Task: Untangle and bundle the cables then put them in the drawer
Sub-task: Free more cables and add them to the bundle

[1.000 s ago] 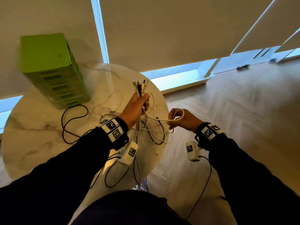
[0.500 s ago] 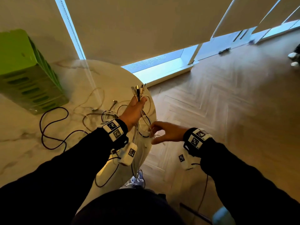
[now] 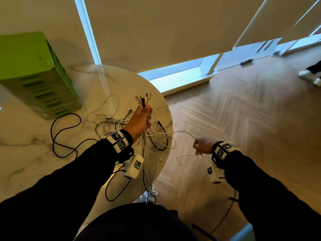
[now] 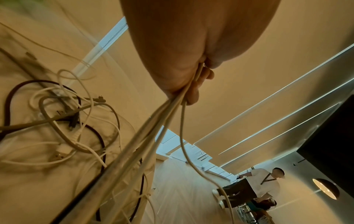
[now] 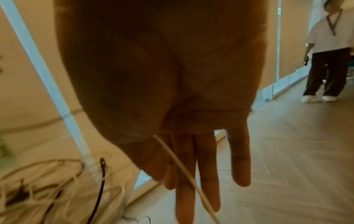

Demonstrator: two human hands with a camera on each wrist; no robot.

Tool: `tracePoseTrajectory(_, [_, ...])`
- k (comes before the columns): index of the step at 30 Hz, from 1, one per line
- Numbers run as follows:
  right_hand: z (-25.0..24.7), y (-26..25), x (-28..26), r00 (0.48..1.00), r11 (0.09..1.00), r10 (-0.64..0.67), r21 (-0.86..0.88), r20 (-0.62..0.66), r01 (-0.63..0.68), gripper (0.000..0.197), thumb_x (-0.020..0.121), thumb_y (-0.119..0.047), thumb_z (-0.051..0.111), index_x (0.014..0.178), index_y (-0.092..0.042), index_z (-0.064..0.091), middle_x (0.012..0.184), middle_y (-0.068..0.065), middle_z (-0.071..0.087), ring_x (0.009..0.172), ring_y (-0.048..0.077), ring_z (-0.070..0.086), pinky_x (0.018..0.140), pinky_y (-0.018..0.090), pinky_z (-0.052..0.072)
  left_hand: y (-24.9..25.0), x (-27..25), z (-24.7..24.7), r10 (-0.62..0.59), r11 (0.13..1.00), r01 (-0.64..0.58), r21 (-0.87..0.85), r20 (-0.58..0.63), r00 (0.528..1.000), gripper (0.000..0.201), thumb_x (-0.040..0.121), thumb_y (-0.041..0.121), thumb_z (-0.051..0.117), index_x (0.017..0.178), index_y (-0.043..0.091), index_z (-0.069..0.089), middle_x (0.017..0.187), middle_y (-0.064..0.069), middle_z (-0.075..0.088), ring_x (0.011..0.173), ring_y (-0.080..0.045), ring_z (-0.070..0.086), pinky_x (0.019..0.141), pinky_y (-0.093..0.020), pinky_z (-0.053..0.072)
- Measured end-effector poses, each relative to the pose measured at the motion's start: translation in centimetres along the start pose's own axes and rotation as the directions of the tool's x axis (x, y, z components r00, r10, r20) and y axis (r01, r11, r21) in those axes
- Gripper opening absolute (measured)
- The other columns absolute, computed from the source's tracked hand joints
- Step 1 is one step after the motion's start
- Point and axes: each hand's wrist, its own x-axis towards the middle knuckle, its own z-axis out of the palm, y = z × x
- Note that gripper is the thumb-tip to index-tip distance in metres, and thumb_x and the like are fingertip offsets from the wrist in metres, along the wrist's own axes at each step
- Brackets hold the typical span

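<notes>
My left hand (image 3: 145, 115) is raised over the right edge of the round marble table (image 3: 26, 136) and grips a bunch of cables (image 4: 153, 136), their plugs (image 3: 143, 100) sticking up out of the fist. My right hand (image 3: 198, 146) is off the table, over the floor, and pinches one white cable (image 3: 182, 132) that runs back to the bunch. In the right wrist view that white cable (image 5: 178, 163) crosses the straight outer fingers (image 5: 239, 159). A tangle of white and black cables (image 3: 156, 138) lies under my left hand. The green drawer unit (image 3: 34, 75) stands at the table's far left.
A long black cable (image 3: 66, 133) loops across the table in front of the drawer unit. Cables hang over the table's near edge towards the floor (image 3: 149, 195). Wooden floor (image 3: 243, 119) spreads to the right, where another person (image 5: 329, 53) walks near the windows.
My right hand has moved right, away from my left hand, drawing the white cable out of the bunch. My left hand still holds the plugs upright.
</notes>
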Motion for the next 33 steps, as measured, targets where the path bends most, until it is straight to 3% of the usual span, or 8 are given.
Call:
tracePoseTrajectory(3, [1.6,-1.6,0.2,1.000,0.973,-0.014,-0.230,-0.007,0.012,0.069,0.091,-0.033,0.064,0.152,-0.024,0.032,0.153,0.008,0.041,0.136,0.027,0.046,0.109,0.038,0.040,-0.2,-0.1,0.2,0.003,0.999,-0.001,-0.053,0.046,0.999,0.028,0.109,0.032,0.036,0.088,0.017,0.047,0.074,0.003,0.040,0.061,-0.008,0.034,0.051,-0.021,0.030])
tracePoseTrajectory(6, [2.3,-5.9,-1.2,0.925,0.927,-0.376,-0.018,-0.061,0.375,0.087,0.088,-0.031,0.072,0.157,-0.031,0.018,0.162,0.005,0.026,0.145,0.026,0.033,0.116,0.040,0.032,-0.5,-0.2,0.5,0.002,0.998,0.002,-0.064,0.067,0.998,0.027,0.109,0.033,0.038,0.088,0.018,0.049,0.076,0.003,0.043,0.063,-0.008,0.037,0.052,-0.021,0.031])
tracePoseTrajectory(10, [2.5,-11.1,-3.2,0.804,0.785,-0.584,0.176,-0.110,0.594,0.051,0.096,-0.031,0.063,0.143,-0.023,0.042,0.121,0.004,0.065,0.110,0.017,0.062,0.098,0.035,0.049,-0.7,-0.1,0.4,0.002,0.999,0.000,-0.038,0.051,0.999,0.028,0.108,0.034,0.039,0.088,0.019,0.050,0.074,0.002,0.043,0.063,-0.010,0.038,0.054,-0.025,0.033])
tracePoseTrajectory(16, [1.4,-11.7,-4.7,0.725,0.705,-0.580,0.217,-0.373,0.675,0.023,0.107,-0.035,0.040,0.096,-0.015,0.045,0.090,0.016,0.062,0.081,0.033,0.066,0.061,0.022,0.055,-0.7,0.2,-0.8,0.040,0.998,-0.039,0.050,-0.008,0.999,0.031,0.108,0.036,0.037,0.088,0.016,0.051,0.073,-0.002,0.054,0.068,-0.017,0.053,0.065,-0.030,0.048])
tracePoseTrajectory(22, [-0.4,-8.8,-3.2,0.772,0.782,-0.333,0.299,-0.541,0.547,0.025,0.106,-0.034,0.041,0.093,-0.012,0.047,0.065,-0.001,0.057,0.048,0.004,0.056,0.069,0.036,0.062,-0.3,-0.3,-1.1,0.034,0.999,-0.034,0.020,0.004,0.999,0.031,0.110,0.030,0.032,0.087,0.015,0.046,0.071,0.001,0.042,0.051,-0.006,0.038,0.048,-0.019,0.034])
tracePoseTrajectory(26, [-0.9,-5.6,-2.2,0.987,0.993,-0.121,-0.007,-0.101,0.121,0.020,0.099,-0.031,0.048,0.107,-0.015,0.058,0.092,0.005,0.076,0.084,0.017,0.069,0.081,0.034,0.052,0.2,-0.5,-1.3,-0.006,0.992,0.013,-0.124,0.054,0.999,0.030,0.110,0.027,0.032,0.088,0.013,0.046,0.060,0.006,0.039,0.046,-0.005,0.031,0.047,-0.020,0.030])
tracePoseTrajectory(29, [0.5,-5.2,-2.1,0.979,0.971,-0.039,-0.224,0.198,0.084,0.064,0.090,-0.048,0.066,0.142,-0.019,0.044,0.137,0.005,0.061,0.119,0.019,0.056,0.104,0.037,0.043,1.0,-1.1,-0.8,-0.022,0.985,0.042,-0.166,0.119,0.993,0.031,0.110,0.027,0.032,0.087,0.013,0.047,0.053,0.009,0.039,0.046,-0.006,0.032,0.050,-0.021,0.030])
tracePoseTrajectory(33, [2.5,-8.2,-2.1,0.914,0.916,-0.394,-0.039,0.094,0.399,0.120,0.062,-0.077,0.075,0.157,-0.036,0.013,0.165,-0.003,0.022,0.149,0.020,0.026,0.121,0.046,0.027,1.8,-2.1,0.1,-0.031,0.988,0.060,-0.142,0.202,0.979,0.030,0.110,0.027,0.033,0.088,0.012,0.047,0.054,0.008,0.037,0.049,-0.008,0.034,0.053,-0.023,0.034])
